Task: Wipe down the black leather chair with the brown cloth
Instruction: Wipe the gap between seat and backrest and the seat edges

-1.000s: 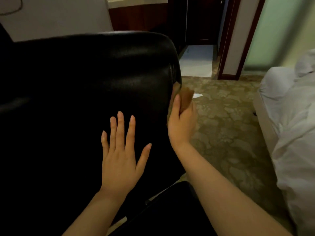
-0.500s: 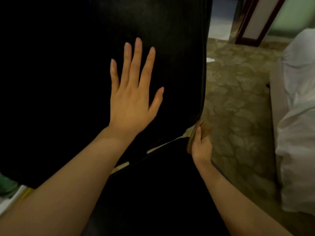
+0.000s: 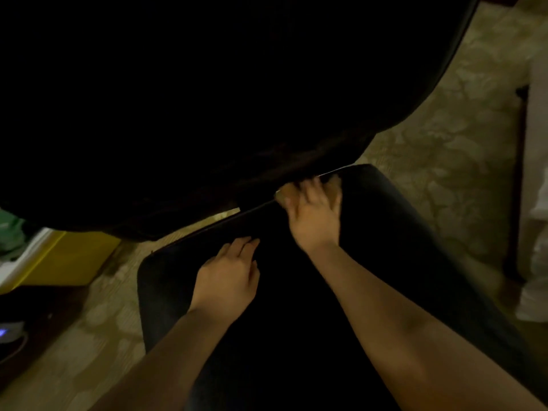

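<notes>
yellow box (image 3: 59,262) sits on the floor (image 3: 444,137) at far left, beside something green that is too blurred to name. black leather fills most of the view: the chair (image 3: 207,84) back looms dark across the top, its seat runs below. left hand (image 3: 228,280) lies palm down on the seat near its back edge, fingers (image 3: 246,244) close together and holding nothing. just right of it, right hand (image 3: 314,221) presses the cloth (image 3: 286,194) into the gap where seat meets back, fingers curled over it; only brown bits of the cloth show, blurred. white bedding (image 3: 536,203) hangs at the right edge.
</notes>
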### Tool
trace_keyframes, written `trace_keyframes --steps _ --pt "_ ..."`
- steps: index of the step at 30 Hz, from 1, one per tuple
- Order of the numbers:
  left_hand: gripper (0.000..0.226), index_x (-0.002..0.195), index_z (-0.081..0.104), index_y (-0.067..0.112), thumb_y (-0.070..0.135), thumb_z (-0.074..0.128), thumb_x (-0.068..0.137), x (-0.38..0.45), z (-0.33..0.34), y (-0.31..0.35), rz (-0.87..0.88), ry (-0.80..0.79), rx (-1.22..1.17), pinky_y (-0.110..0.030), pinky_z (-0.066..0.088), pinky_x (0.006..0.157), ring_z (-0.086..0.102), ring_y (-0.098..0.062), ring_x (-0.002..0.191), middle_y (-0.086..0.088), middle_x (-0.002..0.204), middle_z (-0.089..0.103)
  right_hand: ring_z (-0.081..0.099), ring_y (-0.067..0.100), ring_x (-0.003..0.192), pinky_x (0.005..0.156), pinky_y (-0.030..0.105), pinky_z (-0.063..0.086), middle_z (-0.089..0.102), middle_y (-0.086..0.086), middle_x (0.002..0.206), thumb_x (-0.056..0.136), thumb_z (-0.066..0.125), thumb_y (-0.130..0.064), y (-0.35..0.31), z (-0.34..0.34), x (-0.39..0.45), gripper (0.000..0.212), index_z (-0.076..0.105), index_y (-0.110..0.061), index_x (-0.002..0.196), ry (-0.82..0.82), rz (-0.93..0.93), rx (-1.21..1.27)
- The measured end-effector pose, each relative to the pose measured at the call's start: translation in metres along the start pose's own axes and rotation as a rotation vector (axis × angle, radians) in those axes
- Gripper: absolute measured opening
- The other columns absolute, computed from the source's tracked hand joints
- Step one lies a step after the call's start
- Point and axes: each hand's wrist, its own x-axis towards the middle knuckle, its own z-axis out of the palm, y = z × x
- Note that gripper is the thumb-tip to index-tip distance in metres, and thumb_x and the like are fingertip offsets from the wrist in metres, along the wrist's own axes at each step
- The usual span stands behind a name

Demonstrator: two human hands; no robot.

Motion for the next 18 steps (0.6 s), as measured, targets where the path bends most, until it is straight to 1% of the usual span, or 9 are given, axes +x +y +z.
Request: trace_keyframes --steps 3,5,6,7,9,11,12,15,18 --pt "0.038 0.115 0.064 0.01 0.013 0.057 0.078 -0.002 0.003 0.0 -0.026 0.003 -0.01 -0.032 0.054 0.06 0.065 -0.025 0.093 -0.005 0.109 0.067 0.024 0.018 0.141 0.115 0.051 0.008 0.039 0.001 0.147 0.093 0.026 -0.041 -0.029 0.002 -0.022 0.053 0.045 -0.019 0.138 -0.136 -0.313 0.088" --pt "0.04 0.128 0.054 0.016 0.016 0.049 0.088 -0.001 -0.001 0.002 -0.061 0.003 -0.046 -0.032 0.051 0.078 0.055 -0.02 0.112 0.001 0.129 0.057 0.028 0.017 0.14 0.114 0.05 0.017 0.039 -0.001 0.147 0.094 0.03 -0.041 -0.012 -0.009 -0.02 0.049 0.042 -0.028 0.139 -0.189 -0.475 0.091" --pt "0.042 0.135 0.047 0.021 0.02 0.044 0.092 -0.003 0.0 0.001 -0.066 0.006 -0.078 -0.03 0.047 0.087 0.046 -0.015 0.123 0.005 0.138 0.047 0.036 0.02 0.135 0.111 0.051 0.024 0.046 0.001 0.142 0.092 0.034 -0.037 0.006 -0.013 -0.015 0.045 0.046 -0.029 0.135 -0.128 -0.528 0.069" --pt "0.044 0.138 0.041 0.024 0.021 0.04 0.094 -0.004 -0.001 0.0 -0.07 -0.006 -0.117 -0.028 0.044 0.094 0.038 -0.012 0.129 0.009 0.144 0.04 0.041 0.023 0.13 0.108 0.053 0.027 0.05 0.003 0.137 0.091 0.035 -0.033 0.03 -0.016 -0.009 0.042 0.05 -0.03 0.129 -0.012 -0.477 0.034" --pt "0.044 0.14 0.038 0.025 0.021 0.038 0.096 -0.008 -0.004 -0.003 -0.081 -0.041 -0.236 -0.026 0.041 0.098 0.034 -0.01 0.132 0.01 0.146 0.035 0.031 0.024 0.136 0.111 0.057 0.018 0.039 0.004 0.146 0.095 0.031 -0.032 0.071 -0.03 0.003 0.042 0.046 -0.029 0.133 0.019 -0.018 0.004" --pt "0.042 0.136 0.043 0.024 0.018 0.041 0.095 -0.016 -0.007 -0.009 -0.108 0.019 -0.347 -0.025 0.044 0.09 0.046 -0.011 0.122 0.008 0.14 0.042 0.011 0.021 0.144 0.115 0.055 0.003 0.019 0.003 0.156 0.1 0.029 -0.034 0.078 -0.034 0.009 0.046 0.034 -0.021 0.143 -0.038 0.506 0.101" --pt "0.04 0.133 0.047 0.023 0.016 0.043 0.093 -0.021 -0.008 -0.013 -0.128 0.084 -0.38 -0.026 0.046 0.083 0.052 -0.014 0.112 0.006 0.134 0.047 0.013 0.022 0.143 0.114 0.056 0.001 0.022 0.004 0.154 0.099 0.031 -0.031 0.064 -0.027 0.009 0.045 0.037 -0.021 0.142 -0.014 0.552 0.093" --pt "0.036 0.125 0.054 0.017 0.012 0.046 0.09 -0.036 -0.009 -0.029 -0.256 0.265 -0.345 -0.033 0.046 0.072 0.054 -0.024 0.104 -0.003 0.118 0.054 0.042 0.03 0.123 0.11 0.058 0.015 0.053 0.007 0.125 0.087 0.028 -0.028 -0.016 0.003 -0.004 0.044 0.06 -0.026 0.118 0.073 0.075 -0.085" --pt "0.036 0.117 0.056 0.01 0.018 0.041 0.086 -0.045 -0.009 -0.043 -0.369 0.316 -0.266 -0.037 0.044 0.067 0.051 -0.03 0.104 -0.01 0.11 0.055 0.022 0.02 0.139 0.114 0.049 0.009 0.035 -0.002 0.146 0.091 0.021 -0.032 -0.093 0.022 -0.049 0.052 0.047 -0.026 0.135 -0.153 -0.309 -0.017"
